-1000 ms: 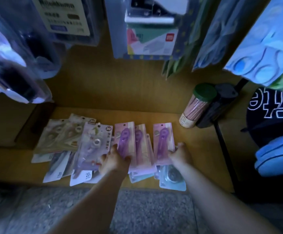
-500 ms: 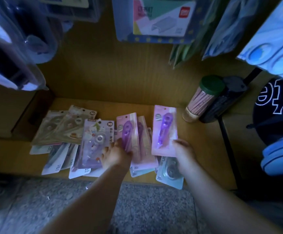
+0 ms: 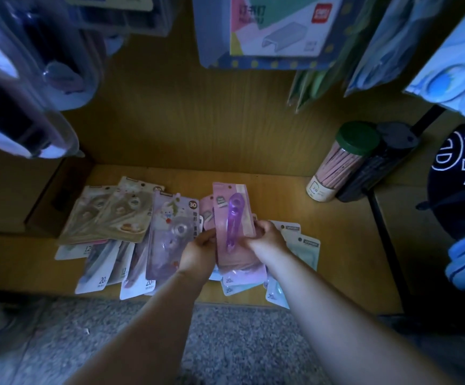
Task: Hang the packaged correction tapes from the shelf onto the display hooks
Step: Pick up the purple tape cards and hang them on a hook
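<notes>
A dim wooden shelf [image 3: 295, 195] with a wood panel behind it and stationery packs hanging low overhead; spread flat on the board are correction tapes: beige packs [image 3: 114, 215] at the left, a lilac pack [image 3: 170, 226] marked 30 beside them, pale blue packs [image 3: 306, 251] at the right; in the middle I hold a small stack of pink packs [image 3: 232, 215], the top one showing a purple tape; my left hand [image 3: 200, 251] curls round the stack's left edge and my right hand [image 3: 267, 240] pinches its right edge, so both are closed on it; the hooks I am meant to fill I cannot make out from here; what worries me: the packs look slick and are squeezed only at the edges, so the lower ones could slide out and drop among the rest as I lift; their hang holes may not line up, and then the stack would snag on a hook; on the way up I could knock the staples pack [image 3: 275, 26] hanging above; a wide sweep to the right could tip the pencil tub [image 3: 342, 162]; that tub, green-lidded and marked 2B, stands at the back right and is full of pink pencils; the dark tub [image 3: 378, 168] touching it holds something I cannot see
</notes>
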Demonstrator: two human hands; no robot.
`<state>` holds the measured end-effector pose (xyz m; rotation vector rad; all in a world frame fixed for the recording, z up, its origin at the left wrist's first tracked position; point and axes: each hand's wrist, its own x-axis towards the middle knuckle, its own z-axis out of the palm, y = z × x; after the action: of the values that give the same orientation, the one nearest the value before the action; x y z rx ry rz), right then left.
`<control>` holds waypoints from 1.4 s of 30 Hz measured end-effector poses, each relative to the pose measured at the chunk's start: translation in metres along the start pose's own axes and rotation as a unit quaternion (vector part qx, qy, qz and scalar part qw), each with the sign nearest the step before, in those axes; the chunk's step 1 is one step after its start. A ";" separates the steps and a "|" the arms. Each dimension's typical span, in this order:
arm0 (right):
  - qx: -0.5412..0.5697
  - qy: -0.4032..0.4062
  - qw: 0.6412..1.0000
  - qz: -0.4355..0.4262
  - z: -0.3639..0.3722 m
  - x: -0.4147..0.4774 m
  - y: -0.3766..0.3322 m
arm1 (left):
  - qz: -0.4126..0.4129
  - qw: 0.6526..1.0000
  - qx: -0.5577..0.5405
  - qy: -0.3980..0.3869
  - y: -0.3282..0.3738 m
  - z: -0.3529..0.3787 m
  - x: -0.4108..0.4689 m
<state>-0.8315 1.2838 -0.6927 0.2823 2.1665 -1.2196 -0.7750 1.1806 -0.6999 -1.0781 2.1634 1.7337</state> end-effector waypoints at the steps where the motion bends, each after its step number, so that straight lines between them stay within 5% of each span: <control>1: -0.002 -0.008 1.000 -0.005 -0.001 0.000 -0.001 | -0.004 1.000 -0.003 -0.002 0.001 0.000 0.001; 21: 0.284 -0.166 0.944 0.008 -0.019 -0.006 0.013 | 0.059 0.984 -0.163 -0.041 0.014 0.012 -0.012; 25: 0.287 -0.204 0.936 -0.014 -0.030 -0.019 0.008 | 0.020 0.975 -0.220 -0.036 0.017 0.004 -0.026; 29: 0.251 -0.238 0.938 -0.036 -0.038 -0.059 -0.005 | 0.018 0.953 -0.274 -0.131 0.022 -0.014 -0.056; 42: 0.100 -0.298 0.940 -0.133 -0.053 -0.270 -0.037 | 0.156 0.927 -0.316 -0.126 0.024 -0.098 -0.273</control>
<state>-0.6601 1.3383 -0.4810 -0.2822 1.5873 -1.4496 -0.5624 1.2102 -0.5034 -0.5620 1.7187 2.6571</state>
